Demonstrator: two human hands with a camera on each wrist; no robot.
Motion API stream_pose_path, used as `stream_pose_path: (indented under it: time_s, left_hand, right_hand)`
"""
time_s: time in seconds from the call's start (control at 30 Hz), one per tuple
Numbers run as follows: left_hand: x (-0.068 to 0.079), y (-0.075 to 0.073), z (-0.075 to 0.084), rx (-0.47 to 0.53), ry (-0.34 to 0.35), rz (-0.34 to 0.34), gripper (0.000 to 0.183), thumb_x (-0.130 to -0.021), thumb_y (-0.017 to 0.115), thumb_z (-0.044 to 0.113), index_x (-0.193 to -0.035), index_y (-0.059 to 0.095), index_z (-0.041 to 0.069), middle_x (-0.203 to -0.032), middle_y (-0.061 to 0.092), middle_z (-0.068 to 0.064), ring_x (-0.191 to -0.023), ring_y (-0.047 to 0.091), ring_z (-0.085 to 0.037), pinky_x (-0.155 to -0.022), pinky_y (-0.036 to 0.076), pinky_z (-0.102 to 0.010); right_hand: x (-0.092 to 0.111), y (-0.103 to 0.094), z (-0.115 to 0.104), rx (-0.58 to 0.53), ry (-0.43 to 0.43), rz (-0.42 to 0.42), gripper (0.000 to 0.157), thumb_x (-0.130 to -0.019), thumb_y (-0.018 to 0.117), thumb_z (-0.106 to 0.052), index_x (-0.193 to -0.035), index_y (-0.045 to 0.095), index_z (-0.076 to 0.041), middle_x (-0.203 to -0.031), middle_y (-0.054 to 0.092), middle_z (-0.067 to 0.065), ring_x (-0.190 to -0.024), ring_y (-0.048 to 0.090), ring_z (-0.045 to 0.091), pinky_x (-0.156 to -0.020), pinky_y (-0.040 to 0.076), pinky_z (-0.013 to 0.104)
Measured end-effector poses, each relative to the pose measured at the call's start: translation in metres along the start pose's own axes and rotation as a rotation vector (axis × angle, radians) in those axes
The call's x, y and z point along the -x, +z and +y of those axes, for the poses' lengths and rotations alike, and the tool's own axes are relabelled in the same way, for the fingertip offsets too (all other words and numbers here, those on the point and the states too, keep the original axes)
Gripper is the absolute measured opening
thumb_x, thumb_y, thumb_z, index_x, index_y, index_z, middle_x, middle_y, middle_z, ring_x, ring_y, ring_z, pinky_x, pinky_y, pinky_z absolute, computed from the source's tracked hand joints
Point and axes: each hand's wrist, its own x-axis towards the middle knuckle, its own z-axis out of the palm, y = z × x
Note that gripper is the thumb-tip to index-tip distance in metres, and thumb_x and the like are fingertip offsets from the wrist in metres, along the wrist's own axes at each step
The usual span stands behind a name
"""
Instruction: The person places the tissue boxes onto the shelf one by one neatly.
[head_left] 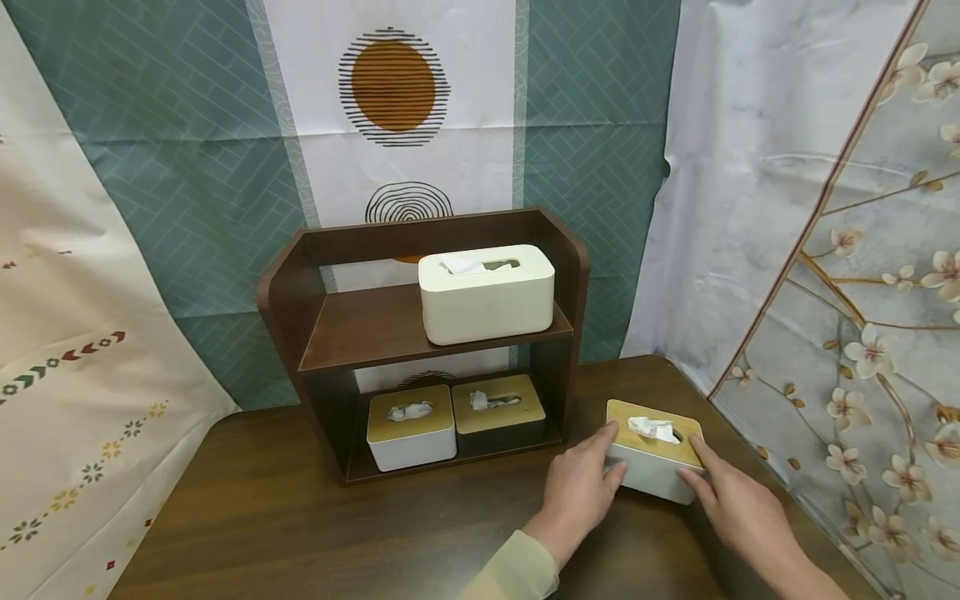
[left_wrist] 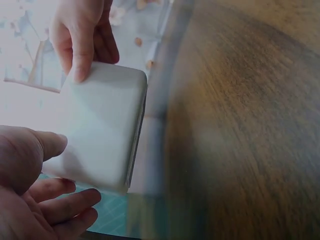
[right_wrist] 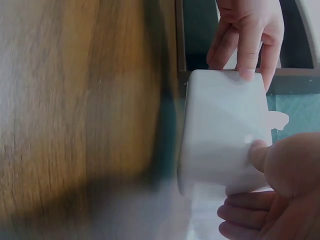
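A white tissue box with a wood-coloured lid (head_left: pixel 651 473) is at the right of the table, with a white tissue showing in its slot. My left hand (head_left: pixel 576 485) grips the left end, thumb against the front wall. At the opposite end my right hand (head_left: pixel 738 508) holds it the same way. In the left wrist view the box's pale front wall (left_wrist: pixel 102 120) faces the camera, with the left thumb lying along it. The right wrist view shows the right hand (right_wrist: pixel 280 182) with its thumb pressed on that wall and its fingers around the end.
Left of the hands stands a dark brown two-tier shelf (head_left: pixel 360 329). On its upper tier is a large cream tissue box (head_left: pixel 491 308). Below sit a white wood-lidded box (head_left: pixel 412 450) and a dark wood-lidded box (head_left: pixel 501 437). A floral cloth (head_left: pixel 862 400) borders the table's right side.
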Motion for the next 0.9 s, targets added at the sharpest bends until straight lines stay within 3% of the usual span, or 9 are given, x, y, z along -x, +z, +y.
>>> stream_pose_path:
  time_s: [0.4, 0.7, 0.9]
  left_hand:
    - [0.02, -0.026, -0.005, -0.016, 0.066, 0.172, 0.055, -0.099, 0.088, 0.026, -0.15, 0.07, 0.029, -0.137, 0.076, 0.008, -0.108, 0.078, -0.01, -0.086, 0.063, -0.031]
    - [0.035, -0.051, -0.006, -0.049, 0.057, 0.22, 0.058, -0.095, 0.091, 0.026, -0.149, 0.071, 0.03, -0.133, 0.078, 0.007, -0.096, 0.08, -0.01, -0.076, 0.063, -0.032]
    - [0.046, -0.067, -0.006, -0.051, 0.054, 0.244, 0.058, -0.094, 0.093, 0.026, -0.148, 0.072, 0.027, -0.131, 0.079, 0.005, -0.099, 0.081, -0.011, -0.076, 0.064, -0.032]
  right_hand:
    - [0.01, -0.011, -0.024, -0.044, -0.02, 0.023, 0.062, -0.11, 0.072, -0.029, -0.16, 0.052, 0.002, -0.139, 0.067, 0.035, -0.112, 0.072, 0.056, -0.084, 0.055, 0.072]
    - [0.015, -0.019, -0.046, -0.089, -0.042, 0.057, 0.061, -0.108, 0.074, -0.028, -0.16, 0.054, -0.001, -0.138, 0.069, 0.033, -0.111, 0.073, 0.055, -0.085, 0.055, 0.072]
    - [0.018, -0.022, -0.06, -0.114, -0.064, 0.092, 0.06, -0.107, 0.077, -0.026, -0.16, 0.056, -0.005, -0.137, 0.07, 0.031, -0.111, 0.073, 0.053, -0.085, 0.055, 0.072]
